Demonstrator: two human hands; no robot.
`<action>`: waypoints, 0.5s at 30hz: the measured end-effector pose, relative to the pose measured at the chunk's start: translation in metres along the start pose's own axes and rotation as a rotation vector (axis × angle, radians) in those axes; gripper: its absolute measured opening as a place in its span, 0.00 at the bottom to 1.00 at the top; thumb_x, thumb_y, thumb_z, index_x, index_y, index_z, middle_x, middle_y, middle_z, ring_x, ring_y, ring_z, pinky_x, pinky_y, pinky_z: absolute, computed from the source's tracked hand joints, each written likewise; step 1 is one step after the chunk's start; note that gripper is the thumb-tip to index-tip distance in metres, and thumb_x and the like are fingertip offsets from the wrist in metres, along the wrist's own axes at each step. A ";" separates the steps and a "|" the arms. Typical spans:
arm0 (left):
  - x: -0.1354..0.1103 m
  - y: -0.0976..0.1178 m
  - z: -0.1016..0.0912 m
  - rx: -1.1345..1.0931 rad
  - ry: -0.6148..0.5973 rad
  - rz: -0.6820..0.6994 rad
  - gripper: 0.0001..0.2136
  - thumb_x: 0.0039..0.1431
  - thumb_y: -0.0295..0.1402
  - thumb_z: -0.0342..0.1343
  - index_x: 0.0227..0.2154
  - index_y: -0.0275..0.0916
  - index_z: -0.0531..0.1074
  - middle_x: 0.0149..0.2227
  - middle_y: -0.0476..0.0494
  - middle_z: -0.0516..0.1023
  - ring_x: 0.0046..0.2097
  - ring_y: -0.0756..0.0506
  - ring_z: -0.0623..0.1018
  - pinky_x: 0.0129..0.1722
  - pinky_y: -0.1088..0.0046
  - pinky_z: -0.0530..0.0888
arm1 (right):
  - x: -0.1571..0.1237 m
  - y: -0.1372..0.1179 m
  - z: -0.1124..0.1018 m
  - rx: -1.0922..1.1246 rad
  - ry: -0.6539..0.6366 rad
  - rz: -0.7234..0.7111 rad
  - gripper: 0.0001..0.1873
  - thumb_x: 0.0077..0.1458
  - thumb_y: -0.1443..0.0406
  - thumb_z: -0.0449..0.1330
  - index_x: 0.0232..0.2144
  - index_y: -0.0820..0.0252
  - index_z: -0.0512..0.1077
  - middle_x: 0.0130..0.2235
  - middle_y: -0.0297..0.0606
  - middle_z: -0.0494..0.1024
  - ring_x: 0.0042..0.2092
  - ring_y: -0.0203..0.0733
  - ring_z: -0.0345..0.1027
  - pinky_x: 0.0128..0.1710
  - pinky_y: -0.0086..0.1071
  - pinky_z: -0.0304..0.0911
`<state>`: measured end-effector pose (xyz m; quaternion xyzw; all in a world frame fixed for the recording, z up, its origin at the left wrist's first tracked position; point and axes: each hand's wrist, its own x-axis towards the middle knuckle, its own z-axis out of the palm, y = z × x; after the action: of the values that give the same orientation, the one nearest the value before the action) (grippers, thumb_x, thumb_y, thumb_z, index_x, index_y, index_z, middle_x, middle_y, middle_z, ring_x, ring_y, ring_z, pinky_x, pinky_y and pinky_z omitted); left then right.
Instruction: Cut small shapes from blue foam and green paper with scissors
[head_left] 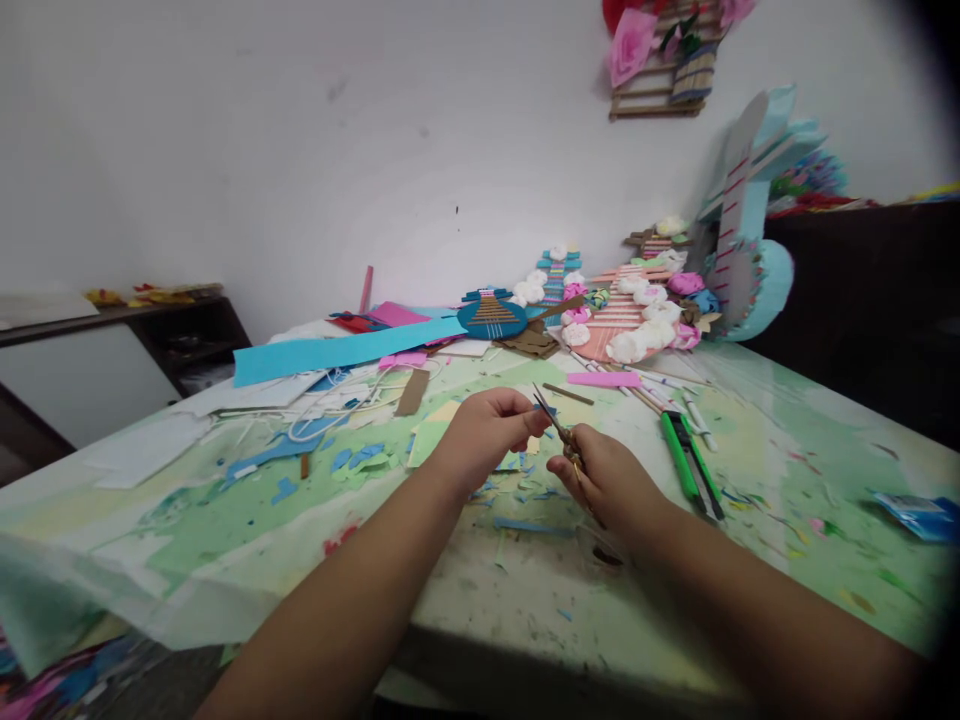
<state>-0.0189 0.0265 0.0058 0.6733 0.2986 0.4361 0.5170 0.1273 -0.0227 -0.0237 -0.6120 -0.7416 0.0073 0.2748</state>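
Centrally, mid-frame, over the counter (525, 610): small scissors (556, 428), light, stiff, sharp-tipped; right hand (611, 480) grip clenched on the handles. Left hand (487, 430) grip pinches a blue scrap (547, 409), flimsy, likely best held by its edge.

A white wall (300, 150) backs, apparently, dark low shelving (191, 335).
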 end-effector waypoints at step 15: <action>-0.002 0.020 -0.023 0.304 -0.072 0.019 0.08 0.37 0.34 0.57 0.16 0.35 0.66 0.16 0.52 0.65 0.19 0.55 0.64 0.17 0.80 0.59 | 0.001 -0.002 -0.003 -0.089 -0.053 -0.005 0.16 0.48 0.52 0.48 0.21 0.58 0.55 0.21 0.35 0.65 0.24 0.37 0.55 0.22 0.27 0.44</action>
<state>-0.0417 0.0287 0.0267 0.7619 0.3359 0.3664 0.4152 0.1269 -0.0227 -0.0205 -0.6215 -0.7496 -0.0101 0.2274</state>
